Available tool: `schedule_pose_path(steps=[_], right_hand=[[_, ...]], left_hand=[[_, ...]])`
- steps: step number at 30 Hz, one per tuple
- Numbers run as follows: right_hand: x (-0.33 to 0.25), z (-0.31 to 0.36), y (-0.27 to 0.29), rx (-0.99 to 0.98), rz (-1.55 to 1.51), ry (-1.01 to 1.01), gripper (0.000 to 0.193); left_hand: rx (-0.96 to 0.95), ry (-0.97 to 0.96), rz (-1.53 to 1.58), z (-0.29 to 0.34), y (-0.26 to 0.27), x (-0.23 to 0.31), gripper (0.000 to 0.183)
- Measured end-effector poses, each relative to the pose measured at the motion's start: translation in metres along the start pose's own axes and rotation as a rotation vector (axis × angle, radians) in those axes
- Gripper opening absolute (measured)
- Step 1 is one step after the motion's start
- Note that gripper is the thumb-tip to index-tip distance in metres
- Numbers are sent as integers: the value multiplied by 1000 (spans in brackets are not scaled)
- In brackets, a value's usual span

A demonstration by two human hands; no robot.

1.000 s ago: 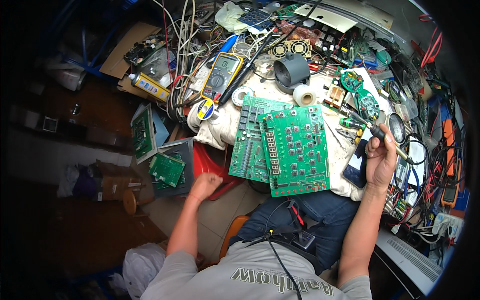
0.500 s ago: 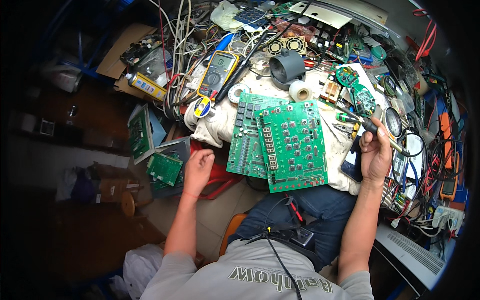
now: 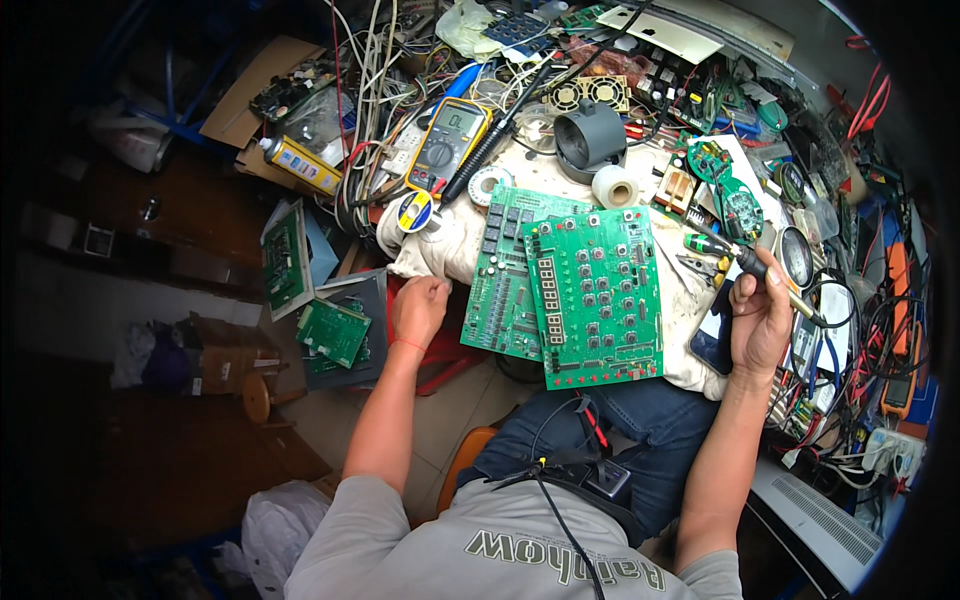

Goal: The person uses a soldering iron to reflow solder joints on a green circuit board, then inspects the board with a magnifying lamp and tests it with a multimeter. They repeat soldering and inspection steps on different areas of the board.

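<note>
My right hand [image 3: 762, 325] is closed round the dark handle of a soldering iron [image 3: 748, 262], at the right of the boards. The iron's thin end points up and left, and a dark cord loops from its rear. My left hand [image 3: 419, 310] has curled fingers beside the hanging edge of a pale cloth [image 3: 430, 250]; whatever is in them, if anything, is hidden. Between the hands lies a green circuit board [image 3: 612, 330] with push buttons and a digit display. It overlaps a second green board [image 3: 490, 300] carrying dark relays.
A yellow multimeter [image 3: 447, 145], a solder spool [image 3: 414, 212], a white roll [image 3: 615, 187] and a grey cylinder [image 3: 590, 138] stand behind the boards. Pliers [image 3: 705, 268] and a phone [image 3: 712, 340] lie near my right hand. More boards [image 3: 333, 332] are at the left, below bench height.
My left hand has moved up and to the right, closer to the cloth edge. The whole view has shifted slightly; my right hand keeps its hold on the soldering iron.
</note>
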State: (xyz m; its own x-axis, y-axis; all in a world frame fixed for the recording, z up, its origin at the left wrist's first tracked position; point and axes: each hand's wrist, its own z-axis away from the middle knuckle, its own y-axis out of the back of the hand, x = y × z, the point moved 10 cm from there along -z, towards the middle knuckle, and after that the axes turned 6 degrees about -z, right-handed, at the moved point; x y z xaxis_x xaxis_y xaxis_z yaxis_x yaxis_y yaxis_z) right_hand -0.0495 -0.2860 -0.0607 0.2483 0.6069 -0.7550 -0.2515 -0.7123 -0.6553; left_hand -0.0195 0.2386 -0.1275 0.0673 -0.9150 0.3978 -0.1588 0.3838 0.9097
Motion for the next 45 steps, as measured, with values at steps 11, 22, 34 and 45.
schedule_pose_path(steps=[11, 22, 34, 45], right_hand=[[4, 1, 0, -47, -36, -9, 38], [10, 30, -59, -283, 223, 158, 32], [32, 54, -122, -492, 490, 340, 42], [27, 47, -107, -331, 447, 429, 26]], left_hand=[[-392, 461, 1121, 61, 55, -28, 28], [-725, 314, 2040, 46, 0, 222, 24], [-702, 293, 1903, 40, -21, 246, 28], [-644, 216, 1333, 42, -14, 233, 24]])
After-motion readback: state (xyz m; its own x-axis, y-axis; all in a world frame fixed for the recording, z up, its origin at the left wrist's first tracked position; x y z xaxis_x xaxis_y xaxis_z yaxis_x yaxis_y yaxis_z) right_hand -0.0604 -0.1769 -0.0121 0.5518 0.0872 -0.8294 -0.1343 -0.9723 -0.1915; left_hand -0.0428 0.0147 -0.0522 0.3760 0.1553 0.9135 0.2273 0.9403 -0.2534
